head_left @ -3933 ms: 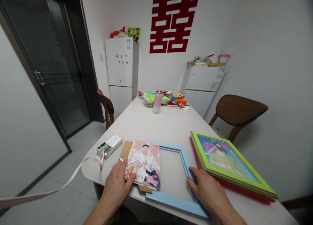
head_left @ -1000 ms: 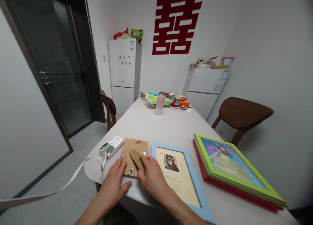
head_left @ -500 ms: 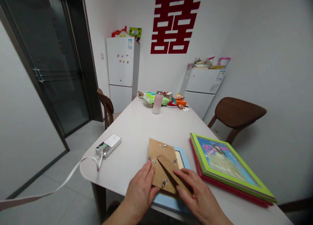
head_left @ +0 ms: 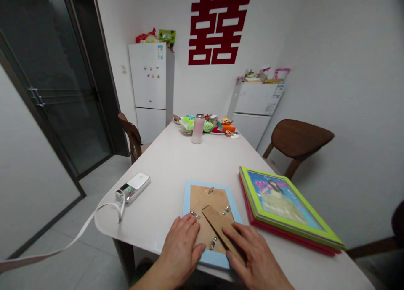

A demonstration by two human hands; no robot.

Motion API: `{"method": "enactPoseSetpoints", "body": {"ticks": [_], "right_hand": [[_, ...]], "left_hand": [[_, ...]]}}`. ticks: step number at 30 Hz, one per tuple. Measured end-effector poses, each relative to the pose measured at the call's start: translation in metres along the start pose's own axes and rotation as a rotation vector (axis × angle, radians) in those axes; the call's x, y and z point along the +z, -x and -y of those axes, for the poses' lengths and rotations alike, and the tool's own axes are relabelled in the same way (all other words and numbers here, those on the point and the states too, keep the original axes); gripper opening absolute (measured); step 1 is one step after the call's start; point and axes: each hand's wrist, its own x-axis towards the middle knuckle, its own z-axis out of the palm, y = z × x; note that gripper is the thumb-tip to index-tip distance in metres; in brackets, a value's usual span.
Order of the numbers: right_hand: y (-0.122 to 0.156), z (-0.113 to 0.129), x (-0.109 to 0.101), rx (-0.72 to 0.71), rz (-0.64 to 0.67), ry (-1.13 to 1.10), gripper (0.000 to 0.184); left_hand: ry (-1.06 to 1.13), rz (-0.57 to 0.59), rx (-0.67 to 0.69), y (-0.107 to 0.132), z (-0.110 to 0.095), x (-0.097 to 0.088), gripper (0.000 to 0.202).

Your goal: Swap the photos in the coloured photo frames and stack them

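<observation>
- Since the earlier frame, the cardboard backing (head_left: 202,199) has gone from skewed to lying squarely inside the light-blue picture frame (head_left: 187,210), near the white table's (head_left: 167,163) front edge.
- Left hand (head_left: 179,250): released, flat, fingertips resting on the backing's lower left edge.
- Right hand (head_left: 252,256): open, not clenched, fingers spread over the easel flap (head_left: 216,224).

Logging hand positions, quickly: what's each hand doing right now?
Left hand: open, pressing flat on the cardboard frame back.
Right hand: open, resting on the cardboard stand.
</observation>
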Motion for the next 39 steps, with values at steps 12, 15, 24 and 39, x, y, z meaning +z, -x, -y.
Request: {"method": "enactPoseSetpoints", "body": {"ticks": [12,15,24,39], "right_hand": [[-0.016,0.005,-0.002,-0.01,0.077,-0.013,0.036],[-0.029,0.001,-0.001,-0.002,0.059,-0.007,0.034],[-0.059,0.0,0.008,0.121,0.051,0.254,0.027],[-0.05,-0.006,0.008,0.087,0.039,0.186,0.027]], "left_hand": [[0.041,0.041,0.031,0.001,0.005,-0.005,0.035],[0.038,0.054,0.028,0.004,0.006,-0.003,0.048],[0.059,0.039,0.016,0.003,0.013,0.005,0.04],[0.071,0.055,0.009,0.003,0.011,0.0,0.038]]}}
